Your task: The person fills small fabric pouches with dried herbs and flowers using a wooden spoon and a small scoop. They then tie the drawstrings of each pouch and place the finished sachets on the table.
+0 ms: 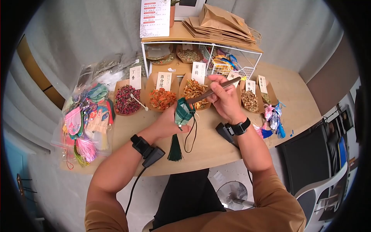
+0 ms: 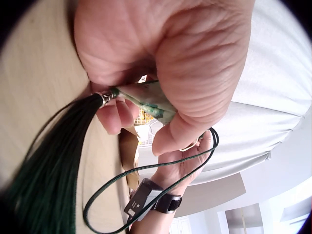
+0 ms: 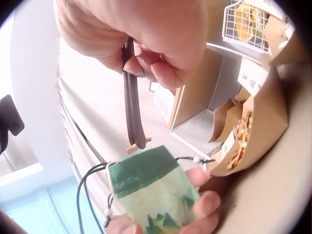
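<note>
My left hand (image 1: 165,123) grips a small green drawstring pouch (image 1: 183,114) with its mouth upward. A dark green tassel (image 1: 175,149) hangs from the pouch's lower end, and a loop of dark cord (image 2: 141,168) dangles beside it. My right hand (image 1: 228,99) pinches dark brown tweezers (image 1: 213,90), tilted down toward the pouch. In the right wrist view, a small tan dried piece (image 3: 130,148) sits at the tweezer tips, just above the pouch's green rim. Behind the pouch stand paper trays of orange dried petals (image 1: 162,99) and yellow-brown dried flowers (image 1: 192,88).
A tray of dark red dried buds (image 1: 127,101) stands left, with a white spoon (image 1: 139,102) across it. Plastic-bagged colourful pouches (image 1: 87,120) lie far left. More trays (image 1: 250,101) and tassels (image 1: 273,118) are at right. Behind, a shelf (image 1: 179,34) carries brown paper bags (image 1: 222,25).
</note>
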`<state>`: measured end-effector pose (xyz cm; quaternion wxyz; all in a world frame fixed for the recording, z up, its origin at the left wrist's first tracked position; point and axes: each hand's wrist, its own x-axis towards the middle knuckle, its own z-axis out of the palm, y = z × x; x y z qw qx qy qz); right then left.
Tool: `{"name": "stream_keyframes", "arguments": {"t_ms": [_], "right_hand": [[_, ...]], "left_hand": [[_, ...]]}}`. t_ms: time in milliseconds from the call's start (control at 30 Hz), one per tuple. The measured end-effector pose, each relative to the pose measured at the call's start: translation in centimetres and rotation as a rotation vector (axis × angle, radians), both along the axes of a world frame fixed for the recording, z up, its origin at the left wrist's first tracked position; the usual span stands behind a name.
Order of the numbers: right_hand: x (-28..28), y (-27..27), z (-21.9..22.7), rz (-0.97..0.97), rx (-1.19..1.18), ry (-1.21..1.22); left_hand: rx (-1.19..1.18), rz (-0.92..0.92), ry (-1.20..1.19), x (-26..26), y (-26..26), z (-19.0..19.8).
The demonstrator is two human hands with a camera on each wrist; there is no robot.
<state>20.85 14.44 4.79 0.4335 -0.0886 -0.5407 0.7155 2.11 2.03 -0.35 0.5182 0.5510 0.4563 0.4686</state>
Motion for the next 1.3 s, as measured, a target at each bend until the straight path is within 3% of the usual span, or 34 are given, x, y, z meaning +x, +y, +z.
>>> {"name": "stream_keyframes", "arguments": {"t_ms": [167, 267, 400, 533, 633, 933, 1300], "right_hand": [[-0.2, -0.8, -0.2, 0.043, -0.003, -0.047], [0.7, 1.0, 0.1, -0.223, 0.017, -0.056], [1.7, 3.4, 0.1, -0.760, 0.514, -0.513], [1.7, 4.6, -1.8, -0.716, 0.592, -0.680], [1.4, 3.3, -0.6, -0.686, 0.657, -0.831], [1.3, 4.1, -1.4, -0.676, 0.618, -0.711], [1.2, 4.5, -2.0, -0.610, 0.645, -0.695]], "left_hand": [[0.088, 0.005, -0.030, 0.5, -0.1, 0.5], [0.061, -0.005, -0.031, 0.3, 0.1, 0.2], [0.008, -0.024, -0.030, 0.0, 0.2, -0.2], [0.011, -0.024, -0.043, 0.0, 0.0, 0.1], [-0.010, -0.021, -0.021, -0.1, 0.1, -0.5], [0.021, -0.006, 0.069, -0.3, 0.0, 0.1], [-0.022, -0.045, -0.057, -0.3, 0.0, 0.0]]}}
